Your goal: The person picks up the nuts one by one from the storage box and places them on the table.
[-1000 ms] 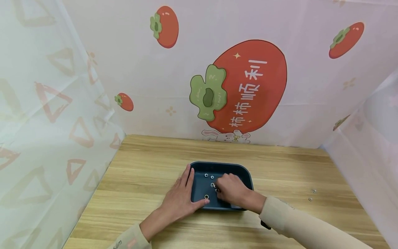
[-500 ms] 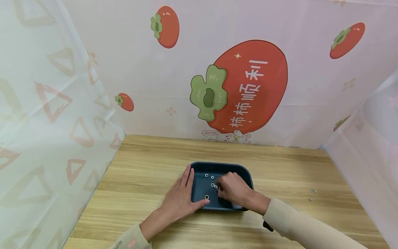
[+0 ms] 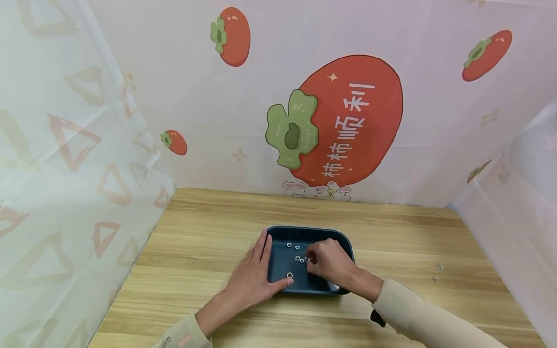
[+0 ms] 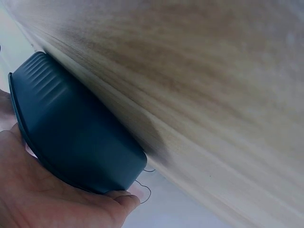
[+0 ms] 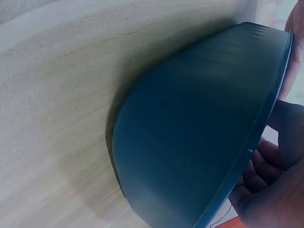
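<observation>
A dark blue tray [image 3: 280,285] lies on the wooden table, with several small ring-shaped metal nuts inside. Two nuts, including one nut [image 3: 289,245], lie toward the back; a pair [image 3: 298,258] sits mid-tray, and a larger ring [image 3: 289,275] is near the front rim. My left hand [image 3: 250,275] rests on the tray's left corner, fingers straight along the left rim and thumb over the front rim. Inside the tray, my right hand [image 3: 330,261] pinches a small metal nut [image 3: 307,259] between thumb and curled fingers, partly hidden. In the right wrist view the tray wall hides the fingertips.
Small metal pieces [image 3: 439,267] lie on the table [image 3: 391,241] at the right. Something pale and shiny [image 3: 335,286] shows in the tray's front right, under the right wrist. White printed cloth [image 3: 196,96] walls the table at the back and both sides.
My right hand has shifted slightly right inside the tray, and a nut now lies beside another mid-tray where the fingertips were. The left hand has stayed still on the tray.
</observation>
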The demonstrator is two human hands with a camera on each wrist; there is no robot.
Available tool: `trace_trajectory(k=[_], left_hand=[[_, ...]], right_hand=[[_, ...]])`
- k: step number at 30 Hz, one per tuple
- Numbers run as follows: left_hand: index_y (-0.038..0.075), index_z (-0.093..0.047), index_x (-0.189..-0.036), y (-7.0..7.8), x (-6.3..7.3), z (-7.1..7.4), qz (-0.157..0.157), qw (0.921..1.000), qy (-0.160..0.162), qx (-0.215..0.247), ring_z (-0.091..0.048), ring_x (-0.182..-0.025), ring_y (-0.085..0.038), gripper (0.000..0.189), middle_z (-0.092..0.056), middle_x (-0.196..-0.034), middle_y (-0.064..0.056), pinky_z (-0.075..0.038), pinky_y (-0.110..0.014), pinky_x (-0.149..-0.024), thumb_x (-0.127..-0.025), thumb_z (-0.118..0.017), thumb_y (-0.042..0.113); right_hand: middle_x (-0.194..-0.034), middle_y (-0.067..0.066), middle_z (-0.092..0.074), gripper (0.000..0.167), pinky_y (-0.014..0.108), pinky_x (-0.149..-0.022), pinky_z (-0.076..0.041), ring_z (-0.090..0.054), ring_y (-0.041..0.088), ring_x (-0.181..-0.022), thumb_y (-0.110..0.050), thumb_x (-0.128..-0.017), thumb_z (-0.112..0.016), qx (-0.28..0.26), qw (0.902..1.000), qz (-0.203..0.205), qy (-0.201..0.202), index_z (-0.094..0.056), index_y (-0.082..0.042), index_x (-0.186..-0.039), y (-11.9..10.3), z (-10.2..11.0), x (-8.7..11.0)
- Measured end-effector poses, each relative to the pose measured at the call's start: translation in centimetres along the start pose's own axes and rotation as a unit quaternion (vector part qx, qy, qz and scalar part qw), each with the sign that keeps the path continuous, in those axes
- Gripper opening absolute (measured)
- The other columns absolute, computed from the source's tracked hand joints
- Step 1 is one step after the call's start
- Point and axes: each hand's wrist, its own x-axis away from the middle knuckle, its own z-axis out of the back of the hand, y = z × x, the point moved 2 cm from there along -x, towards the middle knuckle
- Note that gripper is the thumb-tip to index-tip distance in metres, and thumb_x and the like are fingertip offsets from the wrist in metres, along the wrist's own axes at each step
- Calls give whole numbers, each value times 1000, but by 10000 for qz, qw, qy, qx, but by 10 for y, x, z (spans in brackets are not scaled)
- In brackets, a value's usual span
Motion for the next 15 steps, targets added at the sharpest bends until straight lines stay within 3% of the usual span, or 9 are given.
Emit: trace_trajectory(k=[10,15], left_hand=[[8,-16,-170,0,1,-1,34,10000,-21,7,-28,-159,-38,121,-3,-179,-11,-34,-55,-124,-87,-57,87],[8,-15,-171,-1,1,-1,11,10000,6,-3,-27,-159,-38,122,-2,-179,-11,-34,-55,-124,-87,-57,86]], right_hand=[[-80,-3,-74,9,17,-64,-55,-62,-3,-68,-2,-83,-82,-290,9989,-122,358,-80,-3,-92,6,1,5],[-77,-5,-73,9,17,-63,-55,-62,-4,-67,-1,-81,-82,-550,9962,-369,558,-79,-6,-88,8,3,6]])
